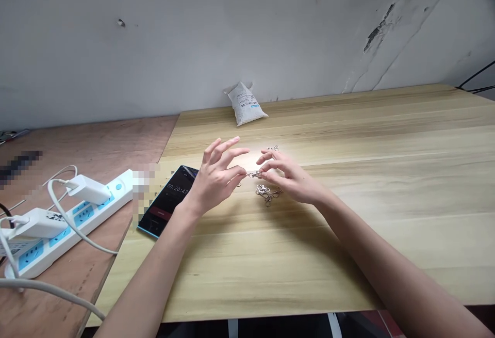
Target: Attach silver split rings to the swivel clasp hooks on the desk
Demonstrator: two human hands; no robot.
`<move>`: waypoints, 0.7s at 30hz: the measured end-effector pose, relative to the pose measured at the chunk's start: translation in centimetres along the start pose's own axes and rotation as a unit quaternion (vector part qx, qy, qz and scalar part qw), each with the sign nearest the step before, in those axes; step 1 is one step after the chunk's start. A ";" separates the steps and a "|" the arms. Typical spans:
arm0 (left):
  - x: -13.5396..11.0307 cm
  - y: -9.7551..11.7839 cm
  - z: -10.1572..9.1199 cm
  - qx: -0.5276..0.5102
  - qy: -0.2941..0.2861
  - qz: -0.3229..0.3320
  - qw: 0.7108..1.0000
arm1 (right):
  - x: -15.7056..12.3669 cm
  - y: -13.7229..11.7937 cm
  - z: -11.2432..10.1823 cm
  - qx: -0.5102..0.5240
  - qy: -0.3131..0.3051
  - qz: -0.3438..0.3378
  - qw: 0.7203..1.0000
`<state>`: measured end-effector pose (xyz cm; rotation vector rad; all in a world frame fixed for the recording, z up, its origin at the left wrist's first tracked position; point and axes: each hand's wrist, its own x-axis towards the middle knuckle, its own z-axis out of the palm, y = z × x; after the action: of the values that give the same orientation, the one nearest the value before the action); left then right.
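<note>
A small silver swivel clasp (255, 175) is stretched between my two hands above the wooden table. At its left end, my left hand (218, 175) pinches between thumb and index finger, with the other fingers raised and spread. My right hand (288, 173) grips the clasp's right end with thumb and fingertip. Just below lies a small pile of silver clasps and rings (266, 193). A few more metal pieces (274, 148) rest behind my right fingers. Part of a ring (238, 184) shows under my left thumb.
A phone (166, 204) with a running timer lies left of my left hand, partly covered by it. A white power strip (119, 186) with chargers and cables sits on the brown board further left. Against the wall leans a grey plastic packet (245, 103).
</note>
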<state>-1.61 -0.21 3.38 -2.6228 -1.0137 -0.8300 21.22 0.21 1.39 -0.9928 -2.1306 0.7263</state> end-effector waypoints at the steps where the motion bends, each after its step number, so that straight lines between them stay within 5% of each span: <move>1: 0.0 0.1 0.1 -0.001 -0.003 0.001 1.000 | 0.0 0.0 0.2 0.008 0.004 0.003 1.000; 8: -0.4 -1.0 0.8 -0.018 -0.005 -0.051 0.999 | 0.2 0.9 1.3 -0.002 0.033 0.019 0.999; 13: -1.6 -3.8 0.3 0.016 -0.050 -0.157 0.986 | 0.2 4.6 0.6 -0.191 0.170 0.055 0.965; 17: -2.1 -4.2 0.3 0.037 -0.101 -0.174 0.979 | 0.1 6.2 -0.5 -0.257 0.147 0.066 0.953; 21: -2.1 -3.8 0.6 0.042 -0.126 -0.183 0.974 | -0.2 5.5 -2.0 -0.227 0.087 0.055 0.968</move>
<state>-5.18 1.60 1.68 -2.5522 -1.5962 -0.5102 25.29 3.51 -1.35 -1.3677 -2.1397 0.1859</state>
